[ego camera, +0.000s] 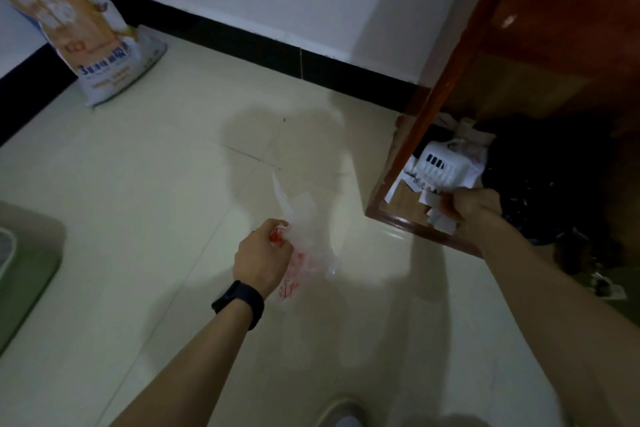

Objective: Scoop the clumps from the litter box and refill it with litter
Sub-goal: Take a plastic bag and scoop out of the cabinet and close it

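I'm seeing left hand [261,255] pinching bag [306,236], fingers curled round its neck, bag trailing past them. Right hand [474,210] gripping scoop [441,168] handle, fingers closed; slotted head sticking out beyond knuckles, by cabinet [433,114]. Litter box [31,263] sitting far left on floor [138,184].

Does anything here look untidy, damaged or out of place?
Yes. White paper scraps lie scattered at the foot of the wooden frame, around the white scoop that the right hand grips. The left hand holds a plastic bag; nothing looks spilled.

Left grip [261,251] clenched at centre; right grip [474,206] clenched farther forward, both forearms bare.
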The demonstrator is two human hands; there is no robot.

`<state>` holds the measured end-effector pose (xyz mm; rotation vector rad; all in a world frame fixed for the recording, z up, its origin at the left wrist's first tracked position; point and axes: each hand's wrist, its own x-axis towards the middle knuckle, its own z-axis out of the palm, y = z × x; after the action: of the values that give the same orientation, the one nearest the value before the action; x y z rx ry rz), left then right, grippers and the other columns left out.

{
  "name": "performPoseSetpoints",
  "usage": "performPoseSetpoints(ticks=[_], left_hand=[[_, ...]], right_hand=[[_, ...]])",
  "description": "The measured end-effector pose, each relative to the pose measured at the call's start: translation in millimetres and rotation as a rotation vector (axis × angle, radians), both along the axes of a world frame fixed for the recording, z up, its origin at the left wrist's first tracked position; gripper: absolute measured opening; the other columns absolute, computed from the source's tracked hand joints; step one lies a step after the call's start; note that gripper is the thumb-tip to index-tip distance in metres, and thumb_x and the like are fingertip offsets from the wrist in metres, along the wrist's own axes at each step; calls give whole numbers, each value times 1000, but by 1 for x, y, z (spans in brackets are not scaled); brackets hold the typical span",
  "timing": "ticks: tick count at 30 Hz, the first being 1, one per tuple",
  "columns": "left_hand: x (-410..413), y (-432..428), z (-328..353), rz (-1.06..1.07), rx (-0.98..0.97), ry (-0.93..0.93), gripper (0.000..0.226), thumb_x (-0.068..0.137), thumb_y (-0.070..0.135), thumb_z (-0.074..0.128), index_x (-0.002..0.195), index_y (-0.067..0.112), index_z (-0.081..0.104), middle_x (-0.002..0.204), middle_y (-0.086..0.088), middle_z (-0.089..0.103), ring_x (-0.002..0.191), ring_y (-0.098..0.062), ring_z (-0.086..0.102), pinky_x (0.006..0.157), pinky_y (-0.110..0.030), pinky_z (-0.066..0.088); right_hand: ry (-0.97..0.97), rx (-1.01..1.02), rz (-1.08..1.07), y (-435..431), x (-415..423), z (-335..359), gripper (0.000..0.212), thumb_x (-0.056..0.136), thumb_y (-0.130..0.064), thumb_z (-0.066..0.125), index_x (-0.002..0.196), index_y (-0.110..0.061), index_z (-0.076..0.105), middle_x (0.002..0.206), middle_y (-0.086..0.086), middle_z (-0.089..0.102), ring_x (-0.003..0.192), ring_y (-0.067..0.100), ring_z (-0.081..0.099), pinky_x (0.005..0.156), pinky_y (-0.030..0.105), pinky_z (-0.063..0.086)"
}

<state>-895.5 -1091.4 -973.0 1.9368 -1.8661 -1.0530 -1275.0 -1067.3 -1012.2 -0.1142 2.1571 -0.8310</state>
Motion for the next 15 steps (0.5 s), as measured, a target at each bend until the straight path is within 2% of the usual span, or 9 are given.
performPoseSetpoints(ticks=[2,4,6,7,9,11,13,14,15], left_hand=[[3,5,1,10,4,-4,32,87,22,59,116,35,62,96,5,69,80,-16,63,70,-29,52],[5,10,2,17,6,0,32,86,22,59,116,35,62,94,6,69,80,-16,63,69,-29,53],[4,12,2,18,4,4,31,87,23,59,115,34,62,92,7,68,78,-15,63,69,-29,54],[4,12,2,16,2,5,30,87,23,59,114,35,62,91,8,68,77,-14,64,68,-30,54],[4,11,5,9,-4,0,28,87,24,59,113,35,62,90,8,68,76,-14,64,67,-30,55],[5,8,7,12,-18,-3,28,86,24,59,112,35,63,90,7,68,78,-17,64,69,-32,55],[5,6,10,11,-27,-7,28,86,23,58,112,35,63,92,5,68,80,-20,64,71,-33,55],[5,7,12,7,-28,-10,29,86,23,58,112,35,63,92,5,68,80,-20,64,70,-33,55],[6,7,14,9,-25,-8,30,86,22,57,113,35,63,92,5,68,79,-20,64,70,-33,55]], right_hand=[[-75,-96,-42,2,18,24,31,74,-23,73,84,5,64,70,25,70,59,38,68,57,54,59],[-114,-162,-72,1,27,35,29,93,-26,63,83,2,60,65,23,66,59,35,63,59,52,58],[-132,-159,-98,-5,34,35,37,96,-35,58,83,-1,61,69,20,66,60,32,60,62,49,57],[-164,-157,-93,-7,35,35,42,97,-38,55,79,-1,61,67,17,66,57,30,58,59,42,55],[-221,-134,-92,-10,37,34,43,100,-32,50,68,-5,59,58,9,63,49,20,53,49,28,47],[-235,-188,-84,-10,36,32,34,97,-20,52,67,-7,61,57,6,66,53,17,56,51,27,49],[-85,-239,-82,-6,34,34,16,87,-21,57,87,-10,68,83,10,73,74,26,67,69,39,59],[49,-243,-67,2,34,38,21,81,-23,57,96,-13,69,94,10,72,84,30,68,76,44,59],[169,-219,-49,12,39,48,25,78,-24,56,97,-14,68,98,10,71,88,31,68,79,44,58]])
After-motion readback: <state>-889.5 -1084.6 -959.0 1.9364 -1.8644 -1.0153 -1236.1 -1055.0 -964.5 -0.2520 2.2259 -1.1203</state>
